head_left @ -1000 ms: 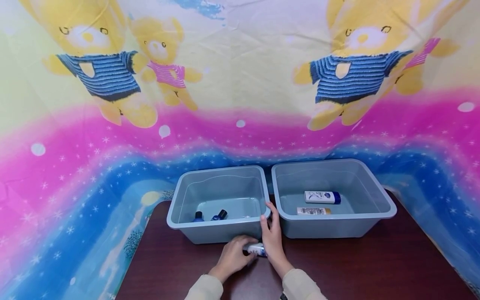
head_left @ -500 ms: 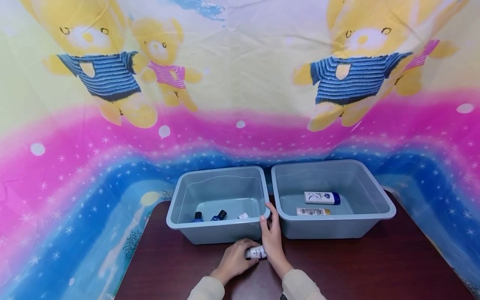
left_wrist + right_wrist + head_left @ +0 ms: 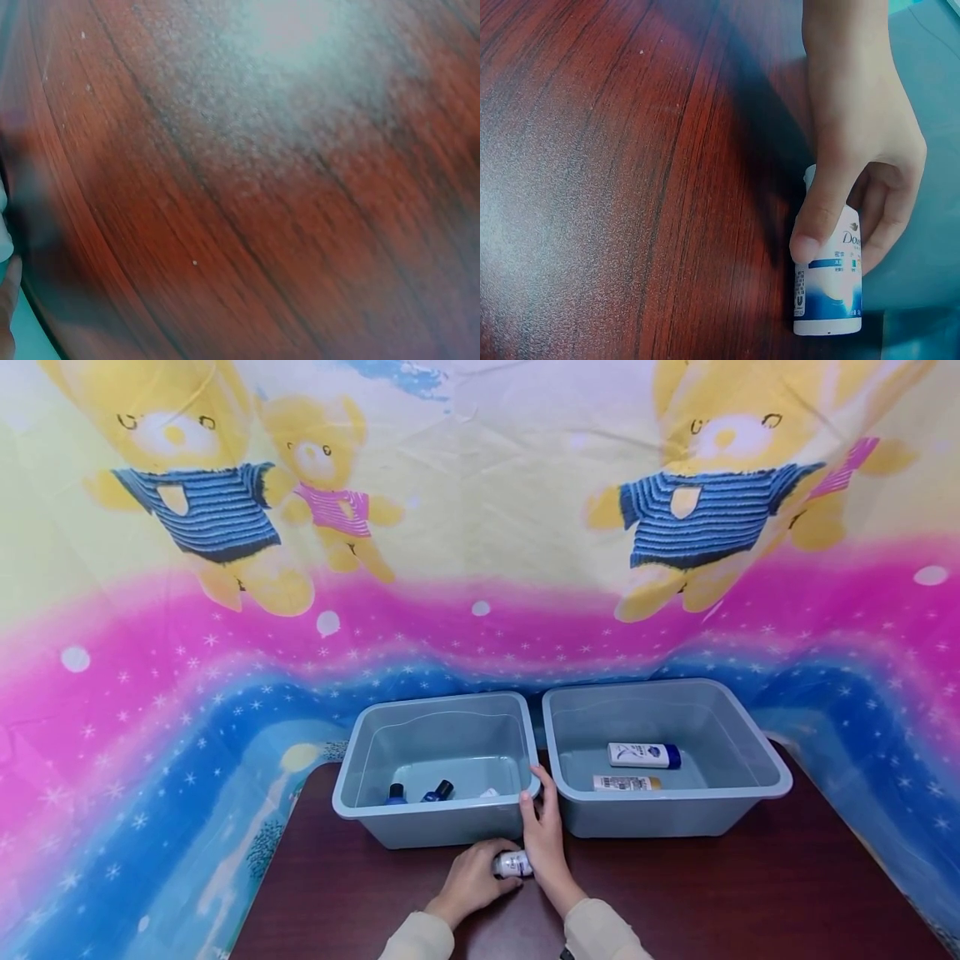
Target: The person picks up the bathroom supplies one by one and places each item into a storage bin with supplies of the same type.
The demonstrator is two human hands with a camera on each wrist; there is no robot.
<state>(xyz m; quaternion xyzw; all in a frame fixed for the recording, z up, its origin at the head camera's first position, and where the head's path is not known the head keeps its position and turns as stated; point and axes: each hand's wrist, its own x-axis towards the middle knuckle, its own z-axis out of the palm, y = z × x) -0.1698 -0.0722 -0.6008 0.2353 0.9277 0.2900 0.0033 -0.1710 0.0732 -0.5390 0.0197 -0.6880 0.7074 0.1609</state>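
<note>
In the head view, my left hand [image 3: 476, 878] grips a small white Dove bottle [image 3: 514, 863] lying on its side at the table, in front of the left bin. The right wrist view shows thumb and fingers around that bottle [image 3: 829, 292], its blue-and-white label partly covered. My right hand [image 3: 547, 839] rests at the front right corner of the grey left bin [image 3: 442, 815], thumb in front and fingers extended along the side rim. Two dark blue bottles [image 3: 438, 791] with black caps and a small white item [image 3: 489, 792] lie in the left bin, partly hidden by its front wall.
A second grey bin [image 3: 675, 815] stands close on the right, holding a white bottle with a blue cap [image 3: 643, 755] and a white tube with a gold cap [image 3: 627, 782]. Behind both bins hangs a bear-printed cloth [image 3: 465, 527]. The dark wooden table [image 3: 712, 902] extends in front.
My left hand and the Dove bottle have shifted very slightly toward me and to the right. The white item in the left bin came into fuller view, then moved lower. My right hand has stayed put.
</note>
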